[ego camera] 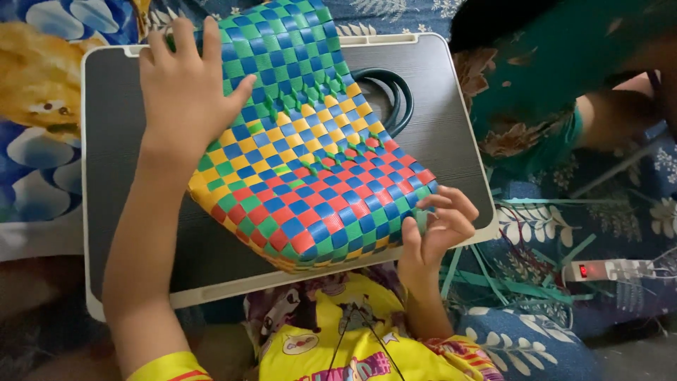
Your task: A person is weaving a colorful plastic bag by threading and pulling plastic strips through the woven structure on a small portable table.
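Observation:
A woven plastic basket (pixel 310 148) in green, blue, yellow and red checks lies on its side on a dark lap tray (pixel 437 134). My left hand (pixel 185 88) rests flat on the basket's upper left side, fingers spread over its edge. At the lower right corner, my right hand (pixel 436 226) pinches a green strip end sticking out of the basket's weave. A dark green handle loop (pixel 395 92) shows behind the basket on the tray.
Loose green plastic strips (pixel 522 282) lie on the floral bedding to the right. A white power strip (pixel 610 269) with a red light sits at the far right. Another person in a teal patterned garment (pixel 550 92) sits beyond the tray's right edge.

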